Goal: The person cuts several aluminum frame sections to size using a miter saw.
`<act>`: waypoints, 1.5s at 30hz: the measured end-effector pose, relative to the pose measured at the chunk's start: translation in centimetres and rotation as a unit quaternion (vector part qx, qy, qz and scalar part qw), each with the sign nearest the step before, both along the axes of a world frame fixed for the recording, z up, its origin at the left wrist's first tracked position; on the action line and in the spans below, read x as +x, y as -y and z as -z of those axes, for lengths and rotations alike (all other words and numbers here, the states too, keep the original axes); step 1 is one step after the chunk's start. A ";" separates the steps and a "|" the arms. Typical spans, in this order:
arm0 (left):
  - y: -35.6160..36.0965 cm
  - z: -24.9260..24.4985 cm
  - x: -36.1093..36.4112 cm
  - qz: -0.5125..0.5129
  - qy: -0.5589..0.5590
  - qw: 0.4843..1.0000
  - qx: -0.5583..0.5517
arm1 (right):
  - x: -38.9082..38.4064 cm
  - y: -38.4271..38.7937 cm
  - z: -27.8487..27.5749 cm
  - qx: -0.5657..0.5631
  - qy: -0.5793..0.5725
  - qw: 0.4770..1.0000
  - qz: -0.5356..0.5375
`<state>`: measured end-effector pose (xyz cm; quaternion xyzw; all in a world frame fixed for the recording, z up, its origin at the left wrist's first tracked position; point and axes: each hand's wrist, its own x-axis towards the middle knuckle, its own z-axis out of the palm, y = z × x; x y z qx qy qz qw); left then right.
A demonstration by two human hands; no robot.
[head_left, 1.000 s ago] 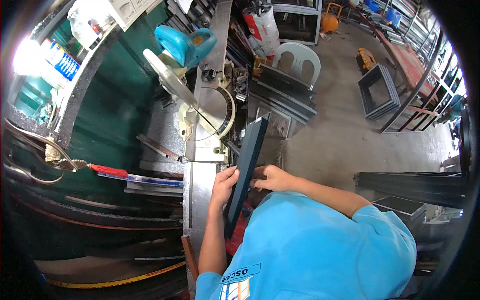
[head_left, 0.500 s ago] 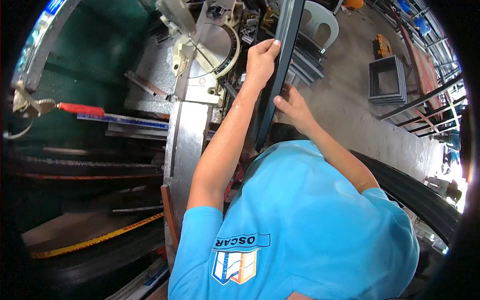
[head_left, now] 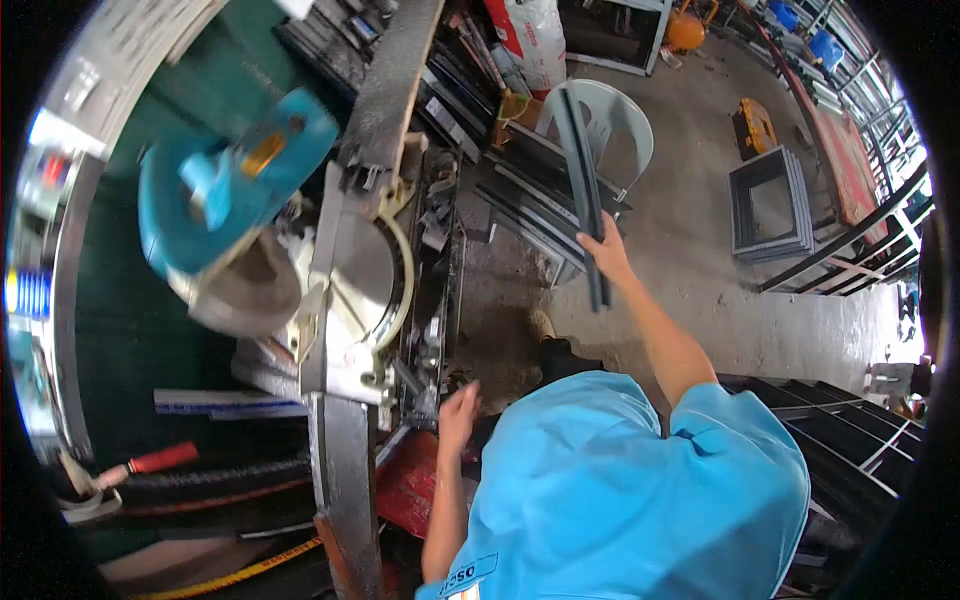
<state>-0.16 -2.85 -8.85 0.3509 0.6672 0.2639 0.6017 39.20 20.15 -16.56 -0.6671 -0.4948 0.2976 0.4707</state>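
My right hand (head_left: 608, 252) is wrapped around a long dark metal profile (head_left: 583, 170), gripping it near its lower end. The profile is tilted slightly, in front of a pale plastic chair (head_left: 628, 125). More dark profiles (head_left: 535, 215) lie stacked beside and beneath it. My left hand (head_left: 458, 415) is curled closed at the edge of the saw bench, with nothing visible in it. To its left stands a mitre saw with a teal body (head_left: 165, 225), its blade guard blurred. The saw's round table (head_left: 365, 265) lies between that body and the bench edge.
Dark rectangular frames (head_left: 742, 200) are stacked on the concrete floor at right, near a yellow-and-black case (head_left: 757, 128). A red-topped rack (head_left: 845, 160) runs along the right side. A white-and-red sack (head_left: 535, 45) stands at the back. A red-handled tool (head_left: 165, 458) is at left.
The profile has moved away from the bench in my right hand, toward the chair. My left hand has let go of it and dropped back. The view has shifted, bringing the saw body in.
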 end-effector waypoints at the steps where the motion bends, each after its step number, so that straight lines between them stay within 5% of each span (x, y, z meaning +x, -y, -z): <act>1: 2.5 0.3 -0.4 -0.064 -0.008 0.998 -0.011 | 2.7 -1.7 0.5 -0.064 -0.004 0.998 -0.013; 2: 5.1 0.8 -0.8 -0.126 0.003 0.992 0.000 | 5.0 -3.5 1.8 -0.086 0.041 0.995 -0.007; 5: 15.8 5.7 -3.2 -0.142 -0.223 0.964 -0.002 | 8.2 -8.0 1.3 -0.191 0.164 0.967 0.041; 6: 22.3 4.4 -4.6 -0.141 -0.226 0.964 -0.008 | 9.2 -9.3 2.0 -0.204 0.191 0.960 0.027; 7: 22.0 6.8 -5.5 0.059 -0.135 0.977 0.151 | 9.8 -10.2 2.8 -0.220 0.217 0.951 0.010; 13: 23.4 9.4 -6.9 -0.055 -0.118 0.991 -0.030 | 11.5 -18.8 7.0 -0.278 0.314 0.907 -0.026; 16: 21.7 4.0 -5.9 -0.122 -0.111 0.976 -0.145 | 12.5 -22.9 10.5 -0.258 0.348 0.900 -0.043; 20: 11.0 -5.9 0.6 -0.219 -0.101 0.928 -0.284 | 12.9 -27.6 15.1 -0.298 0.441 0.846 -0.013; 24: 9.7 -9.5 3.1 -0.288 -0.096 0.869 -0.390 | 12.9 -28.6 17.1 -0.349 0.488 0.799 -0.040; 26: 11.7 -7.7 2.8 -0.277 -0.036 0.881 -0.381 | 12.5 -28.2 17.3 -0.337 0.463 0.819 -0.032; 28: 12.1 -8.0 2.1 -0.195 -0.018 0.903 -0.383 | 11.8 -27.2 17.8 -0.197 0.452 0.870 0.018; 32: 13.1 -6.0 2.5 -0.248 -0.033 0.891 -0.378 | 6.4 -22.6 17.0 -0.290 0.357 0.871 -0.174; 37: 14.3 -2.4 2.2 -0.312 -0.057 0.875 -0.367 | 5.0 -18.2 24.3 -0.295 0.329 0.891 -0.102; 38: 15.0 -2.4 2.1 -0.325 -0.064 0.869 -0.368 | 4.9 -18.8 23.6 -0.368 0.331 0.862 -0.108; 42: 17.4 -3.2 2.0 -0.382 -0.057 0.845 -0.371 | 6.4 -18.0 20.3 -0.229 0.289 0.927 -0.069; 45: 16.5 -2.3 1.7 -0.350 -0.013 0.868 -0.353 | 8.3 -16.1 18.2 -0.117 0.133 0.982 -0.058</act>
